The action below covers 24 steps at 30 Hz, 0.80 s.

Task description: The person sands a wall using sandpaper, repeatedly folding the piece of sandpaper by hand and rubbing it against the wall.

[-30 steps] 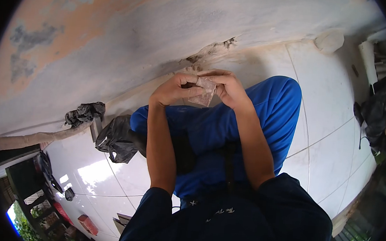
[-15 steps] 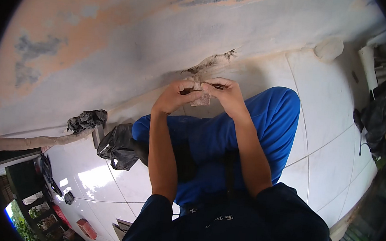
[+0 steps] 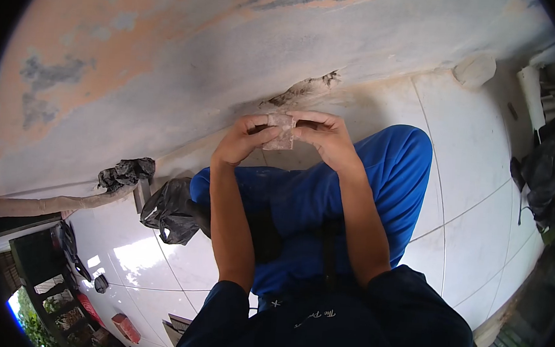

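A small pinkish-brown square piece [image 3: 281,138], dusty and thin like sandpaper, is held between both hands above my crossed legs in blue trousers [image 3: 381,175]. My left hand [image 3: 244,138] pinches its left side, thumb across the front. On the right side, my right hand [image 3: 327,138] grips the edge with thumb and fingers. Just beyond the hands, the grey and peach wall [image 3: 201,69] shows a rough, broken patch [image 3: 302,90] low down near the floor.
White floor tiles [image 3: 469,228] surround me. Black plastic bags [image 3: 173,211] lie by my left knee, a cloth-like roll [image 3: 47,206] along the wall. A red block [image 3: 126,328] sits at lower left; dark bags [image 3: 548,172] are at far right.
The square piece has turned more upright and flat towards the camera, and shifted slightly left. The thumbs have moved on it, and both hands still hold it.
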Each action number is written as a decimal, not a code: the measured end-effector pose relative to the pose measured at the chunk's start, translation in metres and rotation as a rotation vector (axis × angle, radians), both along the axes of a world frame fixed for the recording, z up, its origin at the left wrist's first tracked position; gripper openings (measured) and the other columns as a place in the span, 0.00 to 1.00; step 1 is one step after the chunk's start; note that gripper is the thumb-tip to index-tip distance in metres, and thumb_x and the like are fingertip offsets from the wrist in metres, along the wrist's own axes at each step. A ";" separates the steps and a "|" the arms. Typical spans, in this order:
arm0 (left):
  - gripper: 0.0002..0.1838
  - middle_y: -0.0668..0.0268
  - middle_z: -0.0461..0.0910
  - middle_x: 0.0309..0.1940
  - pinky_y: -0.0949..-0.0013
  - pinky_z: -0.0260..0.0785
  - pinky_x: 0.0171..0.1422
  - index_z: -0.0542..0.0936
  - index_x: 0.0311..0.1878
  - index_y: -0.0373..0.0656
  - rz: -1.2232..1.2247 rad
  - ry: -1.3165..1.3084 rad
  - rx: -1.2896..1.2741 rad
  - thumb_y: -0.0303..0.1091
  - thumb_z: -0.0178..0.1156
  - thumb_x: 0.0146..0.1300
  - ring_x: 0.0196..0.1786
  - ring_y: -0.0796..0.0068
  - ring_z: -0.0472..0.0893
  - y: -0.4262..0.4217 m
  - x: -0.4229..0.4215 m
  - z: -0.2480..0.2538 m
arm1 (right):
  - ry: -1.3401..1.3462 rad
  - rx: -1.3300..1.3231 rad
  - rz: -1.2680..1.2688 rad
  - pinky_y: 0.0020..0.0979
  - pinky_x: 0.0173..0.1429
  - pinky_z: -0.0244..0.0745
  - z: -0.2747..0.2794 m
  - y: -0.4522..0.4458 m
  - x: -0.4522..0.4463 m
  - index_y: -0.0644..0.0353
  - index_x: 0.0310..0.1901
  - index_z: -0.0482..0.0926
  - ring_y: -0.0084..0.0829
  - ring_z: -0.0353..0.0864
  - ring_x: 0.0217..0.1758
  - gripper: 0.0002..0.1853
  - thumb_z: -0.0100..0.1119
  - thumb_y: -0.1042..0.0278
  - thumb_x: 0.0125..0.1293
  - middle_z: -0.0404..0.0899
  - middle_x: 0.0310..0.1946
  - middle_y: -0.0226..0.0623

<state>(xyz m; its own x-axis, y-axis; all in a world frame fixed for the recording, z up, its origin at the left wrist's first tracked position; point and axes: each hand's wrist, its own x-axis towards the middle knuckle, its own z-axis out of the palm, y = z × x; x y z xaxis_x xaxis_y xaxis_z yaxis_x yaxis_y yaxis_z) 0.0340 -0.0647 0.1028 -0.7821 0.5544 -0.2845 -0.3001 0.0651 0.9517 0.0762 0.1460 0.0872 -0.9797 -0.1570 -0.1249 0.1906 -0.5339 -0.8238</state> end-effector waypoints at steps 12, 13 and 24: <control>0.15 0.69 0.84 0.38 0.74 0.72 0.46 0.83 0.51 0.37 -0.014 -0.010 -0.064 0.34 0.66 0.64 0.40 0.81 0.79 0.004 0.002 0.004 | -0.108 0.039 -0.105 0.30 0.47 0.84 -0.002 -0.008 0.001 0.70 0.46 0.83 0.27 0.85 0.41 0.09 0.62 0.77 0.65 0.84 0.39 0.40; 0.15 0.69 0.84 0.37 0.74 0.72 0.45 0.84 0.50 0.37 -0.012 0.000 -0.093 0.35 0.66 0.64 0.39 0.82 0.78 0.005 0.002 0.005 | -0.102 0.047 -0.126 0.29 0.47 0.84 -0.002 -0.009 0.001 0.70 0.45 0.83 0.26 0.85 0.40 0.09 0.62 0.77 0.65 0.84 0.38 0.40; 0.12 0.72 0.82 0.31 0.74 0.69 0.39 0.85 0.47 0.38 -0.090 0.154 -0.126 0.34 0.67 0.63 0.33 0.84 0.75 0.013 0.004 0.003 | -0.135 0.006 -0.187 0.23 0.39 0.78 -0.003 -0.011 0.003 0.71 0.39 0.85 0.20 0.81 0.34 0.09 0.63 0.72 0.66 0.84 0.31 0.34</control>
